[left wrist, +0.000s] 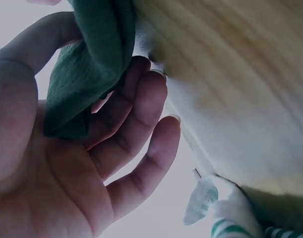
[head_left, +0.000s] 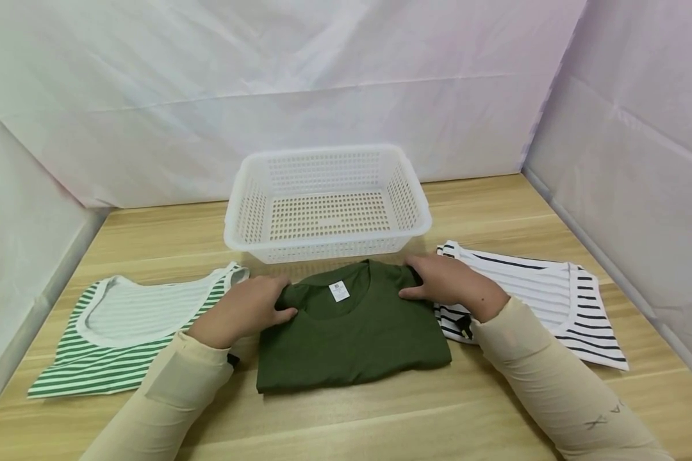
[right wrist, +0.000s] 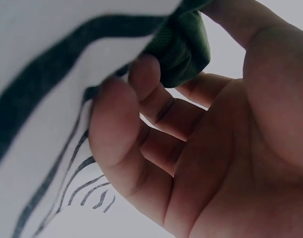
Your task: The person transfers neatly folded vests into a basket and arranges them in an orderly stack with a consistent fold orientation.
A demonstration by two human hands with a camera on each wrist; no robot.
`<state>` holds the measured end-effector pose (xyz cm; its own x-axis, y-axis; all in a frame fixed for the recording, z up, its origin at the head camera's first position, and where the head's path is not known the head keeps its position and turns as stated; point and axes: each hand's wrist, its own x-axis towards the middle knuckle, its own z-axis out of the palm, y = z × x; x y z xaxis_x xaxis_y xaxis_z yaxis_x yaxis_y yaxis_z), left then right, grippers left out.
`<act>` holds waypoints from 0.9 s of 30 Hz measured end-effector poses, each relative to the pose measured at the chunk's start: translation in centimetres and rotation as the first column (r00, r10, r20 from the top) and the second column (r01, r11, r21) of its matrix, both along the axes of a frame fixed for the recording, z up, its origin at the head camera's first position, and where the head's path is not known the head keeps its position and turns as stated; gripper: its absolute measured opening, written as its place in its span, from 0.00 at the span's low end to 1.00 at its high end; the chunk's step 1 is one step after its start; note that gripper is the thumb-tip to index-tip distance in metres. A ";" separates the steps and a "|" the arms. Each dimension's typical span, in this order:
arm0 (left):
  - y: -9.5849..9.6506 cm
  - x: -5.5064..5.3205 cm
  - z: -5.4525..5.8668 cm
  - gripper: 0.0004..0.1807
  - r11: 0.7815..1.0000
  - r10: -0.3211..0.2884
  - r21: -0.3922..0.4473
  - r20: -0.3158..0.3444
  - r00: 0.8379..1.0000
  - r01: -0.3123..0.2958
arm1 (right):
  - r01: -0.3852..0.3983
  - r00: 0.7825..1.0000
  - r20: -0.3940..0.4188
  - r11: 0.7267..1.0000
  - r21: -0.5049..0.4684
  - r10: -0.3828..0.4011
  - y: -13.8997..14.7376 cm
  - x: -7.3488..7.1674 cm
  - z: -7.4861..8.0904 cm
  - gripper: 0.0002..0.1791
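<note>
A folded dark green T-shirt [head_left: 352,339] with a white neck label lies on the table in front of me. My left hand [head_left: 245,310] grips its left shoulder, thumb on top and fingers curled beneath the fabric. In the left wrist view the green cloth [left wrist: 94,64] sits between thumb and fingers. At the opposite shoulder my right hand [head_left: 452,285] pinches the shirt the same way. The right wrist view has a green fold [right wrist: 186,49] within that hand, whose fingertips [right wrist: 114,119] are right at a black-and-white striped shirt [head_left: 588,320].
Behind the green shirt stands a white perforated plastic basket [head_left: 327,246] with nothing in it. A green-and-white striped shirt [head_left: 98,368] lies folded at the left, beside my left forearm. White sheeting [head_left: 323,64] walls the wooden table [head_left: 334,429] at the back and sides.
</note>
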<state>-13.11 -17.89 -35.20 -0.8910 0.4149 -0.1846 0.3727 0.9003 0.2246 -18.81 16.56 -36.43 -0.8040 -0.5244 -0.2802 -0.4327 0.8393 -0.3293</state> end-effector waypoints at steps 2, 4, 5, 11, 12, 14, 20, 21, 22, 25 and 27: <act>0.0 0.0 0.0 0.14 1.000 -0.002 0.000 -0.004 1.000 0.002 | 0.004 1.000 0.002 1.000 0.001 -0.004 0.0 0.0 0.0 0.22; 0.0 0.0 0.1 0.14 1.000 -0.003 0.000 -0.007 1.000 0.003 | 0.003 1.000 0.003 1.000 0.003 -0.003 0.0 0.1 0.0 0.21; 0.1 0.0 0.1 0.14 1.000 -0.003 0.000 -0.008 1.000 0.003 | 0.002 1.000 0.003 1.000 0.004 -0.002 0.0 0.1 0.0 0.21; 0.0 -0.1 0.0 0.14 1.000 -0.001 -0.001 -0.010 1.000 0.001 | -0.013 1.000 -0.009 1.000 0.002 0.013 0.0 0.1 0.1 0.18; 0.0 -0.1 -0.1 0.14 1.000 0.000 -0.002 -0.011 1.000 -0.001 | -0.015 1.000 -0.011 1.000 0.000 0.015 0.0 0.1 0.1 0.17; 0.0 -0.1 -0.2 0.14 1.000 -0.001 -0.002 -0.018 1.000 0.000 | -0.016 1.000 -0.012 1.000 -0.004 0.016 0.0 0.0 0.0 0.17; -0.1 0.1 -0.5 0.14 1.000 0.005 -0.001 0.005 1.000 -0.005 | -0.024 1.000 0.016 1.000 0.001 0.024 0.0 0.1 -0.4 0.17; -0.1 0.2 -0.6 0.14 1.000 0.007 -0.001 0.007 1.000 -0.007 | -0.026 1.000 0.017 1.000 0.002 0.026 0.0 0.1 -0.4 0.17; -0.1 0.2 -0.6 0.14 1.000 0.006 -0.003 0.007 1.000 -0.006 | -0.028 0.999 0.016 1.000 0.001 0.028 0.0 0.1 -0.4 0.17; -0.1 0.2 -0.4 0.14 1.000 0.005 0.000 -0.013 1.000 -0.005 | -0.030 1.000 0.003 1.000 -0.005 0.030 -0.1 0.1 -0.3 0.16; -0.1 0.2 -0.3 0.14 1.000 0.002 0.005 -0.026 1.000 -0.002 | -0.033 0.999 -0.001 0.999 -0.010 0.033 -0.1 0.1 -0.1 0.15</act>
